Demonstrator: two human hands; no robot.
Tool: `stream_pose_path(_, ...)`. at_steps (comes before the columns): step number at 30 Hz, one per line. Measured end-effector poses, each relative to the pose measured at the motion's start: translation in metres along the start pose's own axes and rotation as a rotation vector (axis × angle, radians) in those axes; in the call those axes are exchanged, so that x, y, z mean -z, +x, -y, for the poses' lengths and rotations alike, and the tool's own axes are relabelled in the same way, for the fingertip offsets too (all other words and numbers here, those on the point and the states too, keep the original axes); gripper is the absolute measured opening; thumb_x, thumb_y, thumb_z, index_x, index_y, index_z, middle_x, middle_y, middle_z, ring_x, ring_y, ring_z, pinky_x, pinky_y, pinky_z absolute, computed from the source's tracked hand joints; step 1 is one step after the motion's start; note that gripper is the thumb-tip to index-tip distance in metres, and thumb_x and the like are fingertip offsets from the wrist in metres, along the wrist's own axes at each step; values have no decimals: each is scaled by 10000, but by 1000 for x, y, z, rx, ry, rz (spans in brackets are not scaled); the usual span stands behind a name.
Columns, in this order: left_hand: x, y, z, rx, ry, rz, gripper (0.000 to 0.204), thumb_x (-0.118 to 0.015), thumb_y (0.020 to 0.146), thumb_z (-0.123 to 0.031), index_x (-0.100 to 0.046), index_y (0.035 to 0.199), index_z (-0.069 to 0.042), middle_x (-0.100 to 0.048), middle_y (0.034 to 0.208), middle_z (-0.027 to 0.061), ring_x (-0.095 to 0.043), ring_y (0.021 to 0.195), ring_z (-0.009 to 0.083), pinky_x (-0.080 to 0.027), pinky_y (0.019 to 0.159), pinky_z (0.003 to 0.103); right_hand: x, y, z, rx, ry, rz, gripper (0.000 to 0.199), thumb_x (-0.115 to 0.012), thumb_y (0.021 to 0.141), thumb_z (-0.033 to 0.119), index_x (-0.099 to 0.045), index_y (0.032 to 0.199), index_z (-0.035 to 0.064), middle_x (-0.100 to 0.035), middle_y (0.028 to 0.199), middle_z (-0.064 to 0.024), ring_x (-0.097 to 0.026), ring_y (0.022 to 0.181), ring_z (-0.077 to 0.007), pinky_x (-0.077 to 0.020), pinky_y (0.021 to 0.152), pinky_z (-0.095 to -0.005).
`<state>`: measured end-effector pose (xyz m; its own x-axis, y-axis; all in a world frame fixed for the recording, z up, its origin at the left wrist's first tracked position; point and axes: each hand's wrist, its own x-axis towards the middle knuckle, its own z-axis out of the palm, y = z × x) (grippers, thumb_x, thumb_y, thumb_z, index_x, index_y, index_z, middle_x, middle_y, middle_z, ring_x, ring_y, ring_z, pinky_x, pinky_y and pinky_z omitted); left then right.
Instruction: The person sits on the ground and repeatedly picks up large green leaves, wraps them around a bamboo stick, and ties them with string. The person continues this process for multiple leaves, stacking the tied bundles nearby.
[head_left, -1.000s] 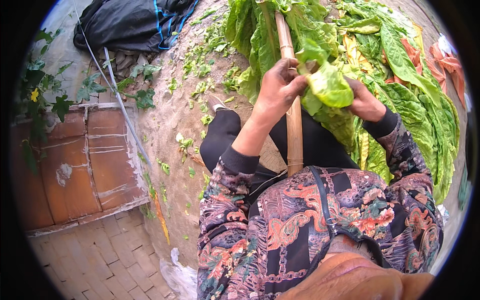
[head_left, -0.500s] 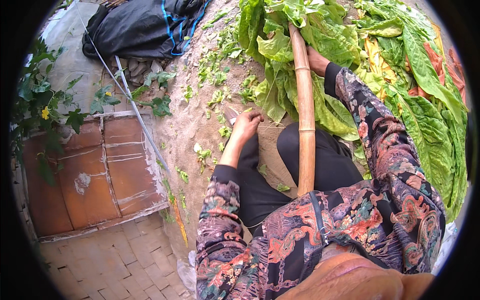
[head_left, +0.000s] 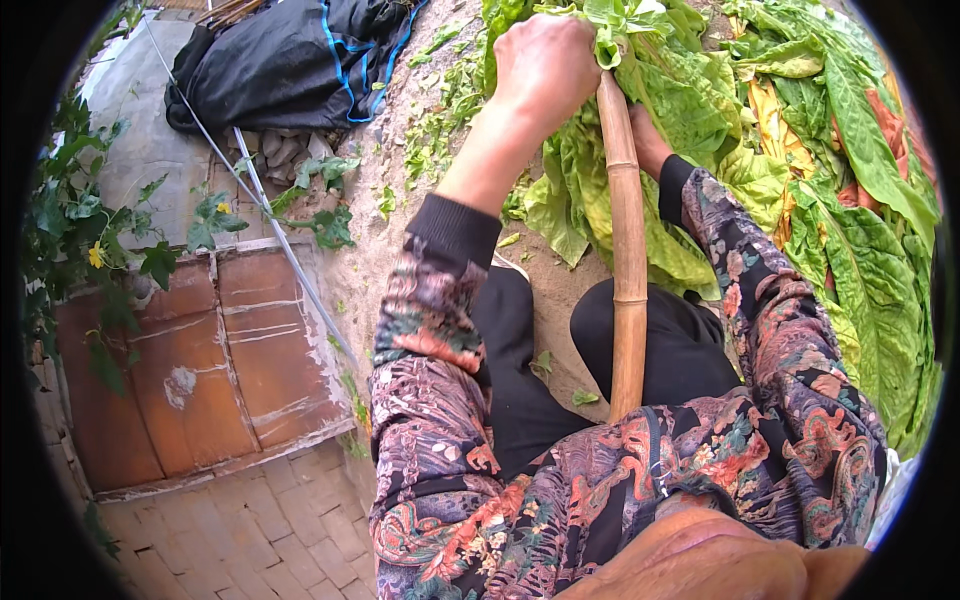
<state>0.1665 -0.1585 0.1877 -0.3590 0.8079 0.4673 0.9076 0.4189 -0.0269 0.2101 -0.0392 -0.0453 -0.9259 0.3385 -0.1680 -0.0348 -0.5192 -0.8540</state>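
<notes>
A bamboo pole [head_left: 628, 260] runs from my lap toward the far side, with large green leaves [head_left: 690, 100] hanging about its far end. My left hand [head_left: 545, 65] is closed beside the pole's far end, right at the pale leaf stems [head_left: 622, 25]. What its fingers hold, if anything, is hidden. My right hand [head_left: 648, 142] reaches in on the pole's right side, among the hanging leaves. The pole and leaves cover its fingers.
On the right lies a big heap of green and yellowing leaves [head_left: 860, 250]. Leaf scraps [head_left: 430, 150] litter the sandy ground. To the left are a black bag [head_left: 270, 70], a metal rod [head_left: 290, 250], a rusty brown panel [head_left: 190, 370] and a flowering vine [head_left: 100, 230].
My left hand has moved up and forward from near my left knee to the pole's far end. My right hand stays among the leaves. The view has shifted slightly.
</notes>
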Motion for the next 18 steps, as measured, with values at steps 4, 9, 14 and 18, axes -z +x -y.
stream_pose_path(4,6,-57,-22,105,-140,123,143,-558,846,-132,-670,834,-44,-633,686,160,-637,613,281,-504,610,376,-39,21,17,80,69,-291,466,-334,948,419,-547,1080,27,-605,870,-61,-566,689,-160,-459,586,-311)
stream_pose_path(9,-70,-115,-106,473,-862,20,216,-553,882,-76,-643,1058,11,-619,674,94,-592,578,189,-435,519,315,-29,-16,-13,493,-555,-263,445,-519,887,289,-483,1252,36,-580,1143,-153,-585,991,-293,-471,843,-374)
stream_pose_path(14,-74,-124,-126,459,-872,-50,231,-496,912,-9,-604,1104,59,-568,829,36,-434,566,31,-368,473,189,93,-157,-4,391,-1175,-145,442,-602,853,335,-540,1207,78,-605,1121,-122,-591,1005,-263,-470,883,-380)
stream_pose_path(18,-71,-111,-130,507,-953,29,248,-471,920,-6,-586,1123,77,-483,691,-24,-387,557,17,-320,463,185,260,-258,-18,-218,-2047,-584,592,-652,791,361,-465,1233,14,-550,1111,-153,-557,988,-267,-473,809,-436)
